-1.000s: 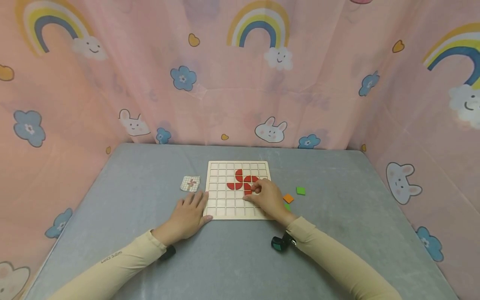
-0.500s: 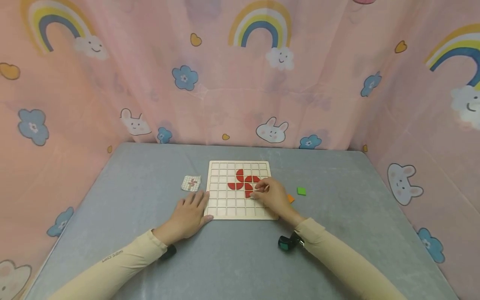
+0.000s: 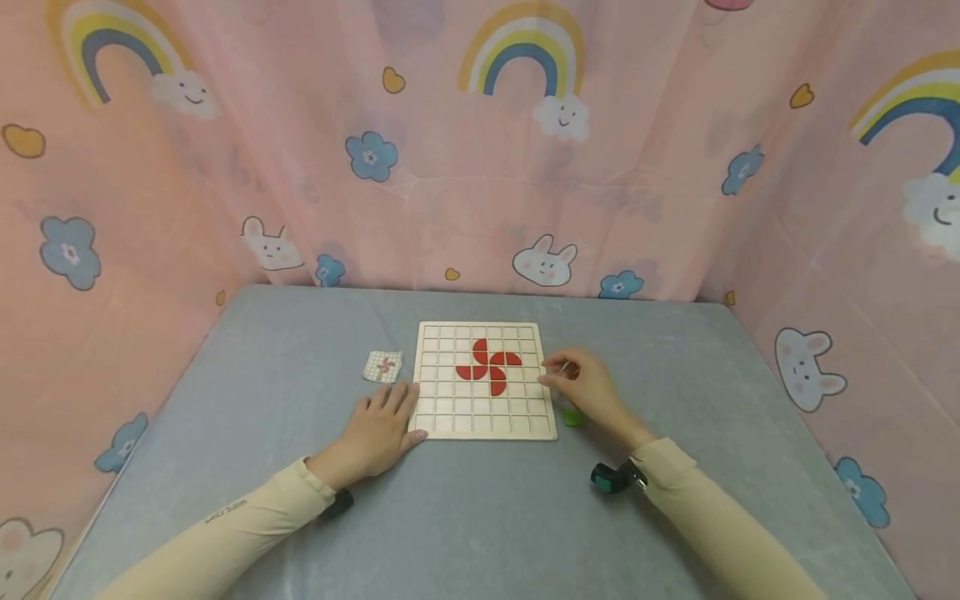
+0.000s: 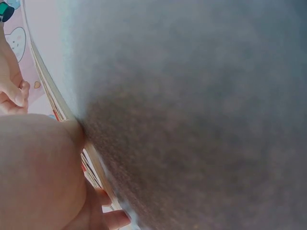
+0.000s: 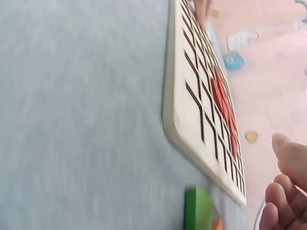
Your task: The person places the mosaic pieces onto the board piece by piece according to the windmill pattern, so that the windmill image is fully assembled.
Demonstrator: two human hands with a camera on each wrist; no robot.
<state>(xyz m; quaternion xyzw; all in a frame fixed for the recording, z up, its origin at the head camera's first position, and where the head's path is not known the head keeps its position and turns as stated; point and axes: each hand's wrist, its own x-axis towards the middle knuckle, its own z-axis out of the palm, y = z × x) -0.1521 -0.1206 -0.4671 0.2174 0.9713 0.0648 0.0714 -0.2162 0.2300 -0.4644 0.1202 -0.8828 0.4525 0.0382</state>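
A pale wooden grid board [image 3: 450, 415] lies on the table, with several red quarter-round tiles [image 3: 498, 382] forming a pinwheel on it. My left hand [image 3: 375, 431] rests at the board's left front corner, fingers stretched along the edge and thumb on the corner. Just off the right edge hovers my right hand [image 3: 588, 385], its fingers loosely bent. No piece shows between thumb and fingers in the right wrist view. Under this hand a green tile [image 3: 573, 417] lies on the table. Beyond the green tile, the right wrist view shows a bit of an orange piece [image 5: 217, 224].
A small card [image 3: 383, 367] printed with a red pinwheel on a grid lies left of the board. The grey table [image 3: 465, 525] meets a pink patterned curtain [image 3: 435, 217] at the back and sides. A dark device sits at each wrist.
My right hand has left the red tiles and moved right, off the board. It now covers the orange tile and the farther green tile. My left hand stays in place.
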